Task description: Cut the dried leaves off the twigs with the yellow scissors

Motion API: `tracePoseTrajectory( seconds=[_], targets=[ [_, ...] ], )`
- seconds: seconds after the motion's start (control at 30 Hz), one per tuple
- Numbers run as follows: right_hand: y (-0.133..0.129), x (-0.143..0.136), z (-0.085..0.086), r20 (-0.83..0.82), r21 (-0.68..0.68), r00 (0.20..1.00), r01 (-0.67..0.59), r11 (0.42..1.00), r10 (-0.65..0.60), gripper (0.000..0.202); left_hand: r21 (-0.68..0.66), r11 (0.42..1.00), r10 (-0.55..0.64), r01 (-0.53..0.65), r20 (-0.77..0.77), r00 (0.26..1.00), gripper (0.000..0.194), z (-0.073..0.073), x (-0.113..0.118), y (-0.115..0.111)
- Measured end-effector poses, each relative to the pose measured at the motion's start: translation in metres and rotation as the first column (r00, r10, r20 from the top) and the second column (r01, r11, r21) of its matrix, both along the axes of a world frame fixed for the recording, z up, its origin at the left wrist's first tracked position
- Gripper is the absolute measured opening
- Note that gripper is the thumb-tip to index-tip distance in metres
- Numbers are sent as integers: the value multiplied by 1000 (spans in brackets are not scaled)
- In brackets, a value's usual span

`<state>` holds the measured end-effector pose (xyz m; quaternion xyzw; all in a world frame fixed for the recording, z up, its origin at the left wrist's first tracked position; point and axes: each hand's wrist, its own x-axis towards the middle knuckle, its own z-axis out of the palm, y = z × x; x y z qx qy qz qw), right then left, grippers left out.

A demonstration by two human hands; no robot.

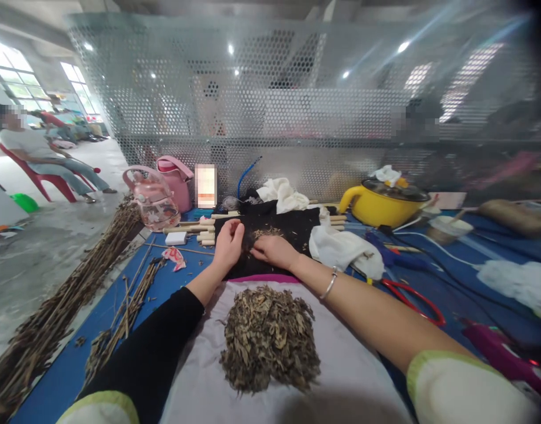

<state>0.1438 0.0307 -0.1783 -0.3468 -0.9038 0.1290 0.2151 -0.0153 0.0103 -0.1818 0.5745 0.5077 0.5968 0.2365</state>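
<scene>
Left hand (228,244) and right hand (274,250) close beside tan plant scraps (269,232) on black cloth (296,228).
Fingers curled in; cannot tell whether clamped on anything. Best to work lightly, keeping scraps apart from the heaped brown dried leaves (270,338) nearer the body.

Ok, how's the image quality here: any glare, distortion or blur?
All in the head view: light streaks flare across the upper right of the perforated screen; the top-right corner is dark, the edges stretched; the dried leaves look fairly crisp, the right edge softer; fine detail between left hand and right hand is too dark to read.
</scene>
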Motion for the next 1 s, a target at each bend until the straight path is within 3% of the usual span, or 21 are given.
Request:
tracePoseTrajectory(
  seconds=[0.1,0.13,0.17,0.23,0.27,0.3,0.33,0.4,0.5,0.6,0.77,0.87,0.93,1.0],
  targets=[
    [-1,-1,8,-128,-55,986,102,993,-109,21,31,996,-72,78,-151,986,29,47,12,-36],
    [-2,1,11,-181,-87,972,137,987,-151,22,13,986,-157,164,-216,964,27,63,17,-55],
    [-4,2,15,-234,-125,952,173,977,-199,23,-14,957,-282,290,-286,916,27,76,22,-76],
    [-11,8,20,-332,-222,894,236,946,-301,27,-107,828,-541,551,-415,732,26,91,29,-120],
    [-16,11,22,-372,-280,859,258,925,-352,30,-125,786,-583,606,-476,658,28,92,31,-140],
    [-23,15,23,-404,-342,822,271,900,-401,32,-128,794,-562,595,-527,637,44,89,32,-158],
    [-30,19,24,-429,-405,787,272,873,-444,33,-125,831,-512,542,-551,658,62,83,32,-171],
    [-49,29,26,-458,-522,729,243,817,-509,34,-160,890,-438,427,-562,702,74,66,30,-186],
    [-82,43,31,-473,-654,675,161,740,-565,34,-190,931,-365,312,-507,781,64,49,26,-187],
    [-111,50,42,-487,-727,643,77,682,-591,36,-237,957,-254,165,-423,870,52,47,24,-182],
    [-143,25,63,-577,-771,564,-138,621,-591,34,-316,944,-178,97,-238,955,31,46,21,-181],
    [-152,-1,65,-640,-735,523,-203,647,-563,33,-279,956,-147,90,-192,970,26,41,18,-177],
    [-154,-13,60,-663,-673,541,-129,729,-517,32,-283,955,-134,87,-153,979,24,36,16,-174],
    [-154,-16,52,-652,-582,609,-21,813,-451,31,-311,947,-115,80,-95,989,23,32,13,-170]
  ],
)
